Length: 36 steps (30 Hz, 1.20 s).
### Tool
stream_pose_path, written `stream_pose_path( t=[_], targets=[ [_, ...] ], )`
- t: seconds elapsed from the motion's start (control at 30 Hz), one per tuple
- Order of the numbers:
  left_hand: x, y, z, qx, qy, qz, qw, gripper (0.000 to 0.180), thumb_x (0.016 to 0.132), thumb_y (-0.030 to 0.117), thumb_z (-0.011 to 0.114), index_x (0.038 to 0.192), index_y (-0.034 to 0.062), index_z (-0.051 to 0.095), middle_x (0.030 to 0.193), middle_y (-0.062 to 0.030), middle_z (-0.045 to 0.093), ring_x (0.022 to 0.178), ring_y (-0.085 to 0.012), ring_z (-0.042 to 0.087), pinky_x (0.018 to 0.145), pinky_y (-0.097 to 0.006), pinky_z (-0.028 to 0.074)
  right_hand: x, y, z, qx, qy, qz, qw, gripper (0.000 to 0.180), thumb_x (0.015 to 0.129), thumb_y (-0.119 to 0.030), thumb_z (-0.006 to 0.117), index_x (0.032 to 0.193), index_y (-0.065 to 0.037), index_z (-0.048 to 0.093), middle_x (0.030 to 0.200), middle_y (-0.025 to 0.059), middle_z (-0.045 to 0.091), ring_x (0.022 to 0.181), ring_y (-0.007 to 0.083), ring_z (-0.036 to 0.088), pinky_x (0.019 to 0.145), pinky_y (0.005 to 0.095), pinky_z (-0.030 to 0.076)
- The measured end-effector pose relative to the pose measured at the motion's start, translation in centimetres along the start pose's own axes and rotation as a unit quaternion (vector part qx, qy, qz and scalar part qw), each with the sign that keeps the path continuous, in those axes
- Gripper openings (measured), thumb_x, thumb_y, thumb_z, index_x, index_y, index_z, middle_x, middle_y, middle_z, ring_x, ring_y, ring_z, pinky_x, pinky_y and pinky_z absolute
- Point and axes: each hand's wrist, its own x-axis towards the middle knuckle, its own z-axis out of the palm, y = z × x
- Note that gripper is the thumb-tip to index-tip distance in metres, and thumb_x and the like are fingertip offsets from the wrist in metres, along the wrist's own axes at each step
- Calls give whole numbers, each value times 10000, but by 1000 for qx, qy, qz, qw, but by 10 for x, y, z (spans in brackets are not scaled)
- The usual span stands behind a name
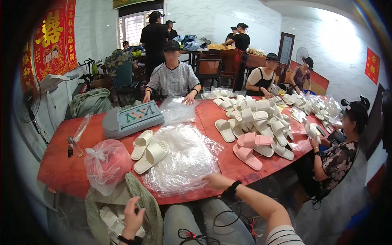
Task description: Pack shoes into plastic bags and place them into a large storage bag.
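My left hand (pixel 132 216), fingers apart and nothing in them, is over an open grey-green sack (pixel 143 190) with white slippers (pixel 109 219) inside. My right hand (pixel 218 181) reaches left over the table's near edge, fingers stretched out at the edge of a spread stack of clear plastic bags (pixel 179 159); I see nothing held in it. A pair of white slippers (pixel 152 157) lies at the stack's left side. Right of the stack, a pair of pink slippers (pixel 248 157) lies against a large pile of white slippers (pixel 261 118).
A tied plastic bag (pixel 107 165) with something pinkish inside and a grey plastic case (pixel 132 118) stand on the red table (pixel 61 163). Across from me a person (pixel 173 79) touches more clear bags. Another person (pixel 335 159) at the right handles a white slipper.
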Motion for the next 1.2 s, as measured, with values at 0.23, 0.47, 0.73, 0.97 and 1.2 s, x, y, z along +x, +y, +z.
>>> stream_pose_path(
  t=[0.23, 0.47, 0.73, 0.97, 1.2],
  targets=[
    [66, 1, 107, 61, -91, 179, 978, 567, 785, 118, 719, 1307, 34, 514, 1384, -221, 469, 1304, -434, 407, 1082, -471, 346, -69, 134, -62, -112, 305, 209, 922, 424, 752, -147, 649, 1150, -4, 648, 1102, 226, 666, 1062, 367, 624, 907, 399, 497],
    [113, -13, 170, 180, -122, 167, 962, 701, 790, 372, 741, 1395, 134, 479, 1555, -197, 240, 1439, -448, 162, 1075, -706, 164, -84, 183, -51, -117, 442, 308, 834, 248, 733, -84, 632, 970, -48, 695, 1236, 173, 557, 1132, 395, 520, 918, 462, 467],
    [125, -21, 174, 287, -186, 124, 931, 766, 777, 578, 683, 1452, 318, 429, 1591, -161, 185, 1466, -434, 74, 1037, -767, 103, -98, 198, -94, -277, 326, 299, 853, 185, 843, -191, 599, 952, -149, 743, 1546, 112, 312, 1448, 315, 242, 1087, 612, 249],
    [117, -40, 184, 274, -187, 93, 939, 793, 775, 676, 629, 1465, 355, 407, 1611, -131, 147, 1472, -432, 27, 1053, -752, 4, -67, 191, -76, -292, 220, 277, 888, 320, 765, -177, 655, 1083, -141, 650, 1379, 95, 439, 1334, 295, 376, 962, 646, 353],
    [124, -31, 195, 258, -195, 97, 941, 790, 769, 683, 631, 1460, 369, 411, 1615, -122, 143, 1476, -421, 14, 1059, -742, -8, -64, 202, -70, -250, 270, 338, 866, 336, 759, -112, 660, 1093, -96, 631, 1406, 90, 412, 1325, 303, 373, 947, 638, 349]
  ],
)
